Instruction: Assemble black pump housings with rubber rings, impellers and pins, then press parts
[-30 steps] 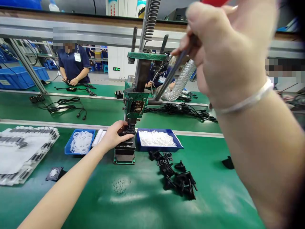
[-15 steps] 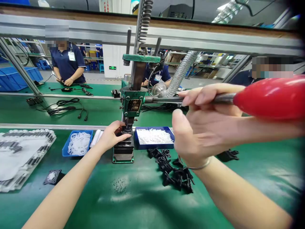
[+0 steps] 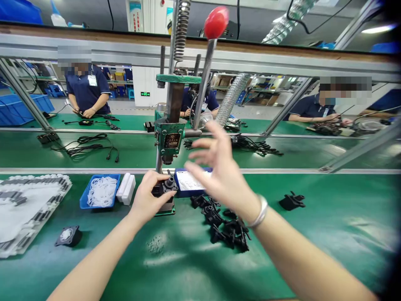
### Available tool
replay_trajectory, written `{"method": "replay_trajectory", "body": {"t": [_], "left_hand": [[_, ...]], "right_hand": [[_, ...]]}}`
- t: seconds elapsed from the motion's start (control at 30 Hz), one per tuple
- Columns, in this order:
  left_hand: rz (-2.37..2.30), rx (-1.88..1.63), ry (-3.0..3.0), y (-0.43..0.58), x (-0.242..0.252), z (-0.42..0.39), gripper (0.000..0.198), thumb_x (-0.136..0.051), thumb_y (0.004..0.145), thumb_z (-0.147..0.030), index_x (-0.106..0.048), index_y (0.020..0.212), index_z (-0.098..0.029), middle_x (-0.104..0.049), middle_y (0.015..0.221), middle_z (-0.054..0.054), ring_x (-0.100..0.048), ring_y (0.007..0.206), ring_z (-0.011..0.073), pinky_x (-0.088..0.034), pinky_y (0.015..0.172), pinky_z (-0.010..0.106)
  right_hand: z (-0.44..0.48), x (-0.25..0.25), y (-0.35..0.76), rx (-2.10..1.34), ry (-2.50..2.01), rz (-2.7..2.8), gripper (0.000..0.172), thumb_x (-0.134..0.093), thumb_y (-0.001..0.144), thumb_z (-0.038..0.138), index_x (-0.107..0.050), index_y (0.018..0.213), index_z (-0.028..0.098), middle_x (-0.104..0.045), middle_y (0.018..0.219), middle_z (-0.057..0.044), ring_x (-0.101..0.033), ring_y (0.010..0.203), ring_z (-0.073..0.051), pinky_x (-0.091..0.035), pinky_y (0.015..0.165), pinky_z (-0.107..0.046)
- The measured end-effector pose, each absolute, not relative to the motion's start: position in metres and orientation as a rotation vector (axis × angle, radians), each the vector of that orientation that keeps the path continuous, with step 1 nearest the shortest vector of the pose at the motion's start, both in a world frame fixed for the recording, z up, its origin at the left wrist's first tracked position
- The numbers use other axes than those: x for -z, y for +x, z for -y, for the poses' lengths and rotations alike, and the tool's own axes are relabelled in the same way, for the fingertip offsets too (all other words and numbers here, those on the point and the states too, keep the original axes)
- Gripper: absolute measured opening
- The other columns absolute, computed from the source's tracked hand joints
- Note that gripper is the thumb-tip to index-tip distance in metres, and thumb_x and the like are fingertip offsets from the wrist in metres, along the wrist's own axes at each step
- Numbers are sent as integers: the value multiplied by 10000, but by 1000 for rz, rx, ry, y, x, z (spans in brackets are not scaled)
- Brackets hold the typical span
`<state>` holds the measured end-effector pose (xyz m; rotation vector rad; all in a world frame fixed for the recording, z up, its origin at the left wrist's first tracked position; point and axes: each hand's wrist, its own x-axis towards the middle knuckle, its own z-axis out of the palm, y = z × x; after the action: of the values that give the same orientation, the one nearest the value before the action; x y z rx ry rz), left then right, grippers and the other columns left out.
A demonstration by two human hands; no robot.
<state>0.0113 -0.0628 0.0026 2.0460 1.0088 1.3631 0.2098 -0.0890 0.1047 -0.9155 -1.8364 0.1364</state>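
Press [image 3: 162, 138]: green-painted metal. Lever [image 3: 204, 79]: bare metal, smooth. Knob [image 3: 216, 23]: glossy red, looks plastic. Black part [image 3: 170, 182]: matt, plastic-looking. Worktop [image 3: 131, 267]: smooth, glossy green. Small bin [image 3: 84, 203]: smooth blue plastic. Duct [image 3: 231, 100]: shiny, crinkled foil. Bracelet [image 3: 261, 212]: polished metal look.

I have my left arm [image 3: 97, 259] stretched forward, the left hand [image 3: 147, 195] low, thumb [image 3: 165, 198] and fingers [image 3: 156, 177] bent into a pinch. My right arm [image 3: 300, 251] slants in from the lower right, the right hand [image 3: 223, 173] raised, blurred, fingers loosely spread.
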Motion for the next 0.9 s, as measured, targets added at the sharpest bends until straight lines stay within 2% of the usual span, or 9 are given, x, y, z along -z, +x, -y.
{"method": "replay_trajectory", "body": {"t": [0.1, 0.2, 0.33, 0.47, 0.57, 0.63, 0.7, 0.8, 0.9], "left_hand": [[-1095, -1498, 2140, 28, 5, 83, 372, -723, 829, -254, -562, 1164, -239, -594, 1031, 45, -607, 977, 216, -525, 859, 358], [-1129, -1659, 2194, 48, 15, 90, 426, -708, 850, -247, -510, 1227, -246, -600, 1041, 46, -627, 963, 215, -534, 828, 339], [-1040, -1662, 2299, 72, 27, 91, 512, -667, 878, -206, -454, 1341, -246, -611, 1111, 74, -618, 1036, 241, -532, 875, 370], [-944, -1529, 2397, 82, 42, 92, 580, -655, 891, -203, -392, 1406, -238, -604, 1174, 108, -590, 1124, 268, -524, 951, 436], [-928, -1409, 2448, 80, 65, 97, 497, -612, 918, -215, -419, 1376, -221, -602, 1154, 125, -608, 1109, 281, -546, 916, 445], [-929, -1304, 2497, 78, 83, 102, 433, -569, 940, -227, -438, 1353, -215, -604, 1156, 137, -630, 1091, 290, -563, 887, 447], [-935, -1207, 2536, 78, 101, 107, 392, -539, 955, -244, -453, 1337, -220, -608, 1171, 143, -649, 1082, 293, -581, 864, 437], [-907, -1118, 2575, 83, 121, 115, 379, -510, 966, -247, -458, 1341, -235, -622, 1182, 137, -670, 1080, 278, -599, 861, 393], [-808, -1043, 2645, 87, 130, 121, 375, -478, 973, -228, -469, 1348, -238, -646, 1176, 130, -696, 1050, 257, -610, 841, 342]], "right_hand": [[106, -39, 195, -433, -1175, 1846, 911, -739, 821, 326, -171, 1527, 238, -545, 1182, -124, -639, 744, -156, -624, 708, -360], [121, -4, 185, -404, -1279, 1734, 719, -697, 822, 265, -312, 1424, 190, -547, 1157, -129, -649, 829, -195, -613, 761, -385], [125, 2, 204, -197, -1309, 1682, 416, -631, 830, 233, -467, 1210, 193, -583, 1062, -96, -651, 909, -218, -597, 784, -362], [122, 16, 285, 31, -1625, 1533, 328, -627, 856, 311, -530, 1149, 198, -602, 1046, -80, -653, 900, -195, -582, 820, -337], [123, 46, 370, 119, -1893, 1270, 299, -647, 843, 325, -564, 1068, 147, -608, 989, -97, -642, 776, -203, -580, 733, -386], [123, 70, 419, 167, -2021, 1121, 254, -677, 820, 292, -590, 986, 121, -611, 922, -96, -629, 762, -221, -566, 746, -436], [122, 91, 455, 222, -2100, 1009, 244, -693, 832, 284, -607, 987, 116, -620, 976, -95, -629, 902, -240, -537, 858, -473], [118, 111, 489, 301, -2157, 890, 277, -680, 883, 326, -620, 1079, 139, -587, 1217, -93, -546, 1174, -265, -452, 1014, -509], [112, 118, 516, 319, -2185, 798, 310, -653, 916, 345, -614, 1154, 150, -544, 1329, -102, -526, 1224, -270, -459, 1022, -505]]}}
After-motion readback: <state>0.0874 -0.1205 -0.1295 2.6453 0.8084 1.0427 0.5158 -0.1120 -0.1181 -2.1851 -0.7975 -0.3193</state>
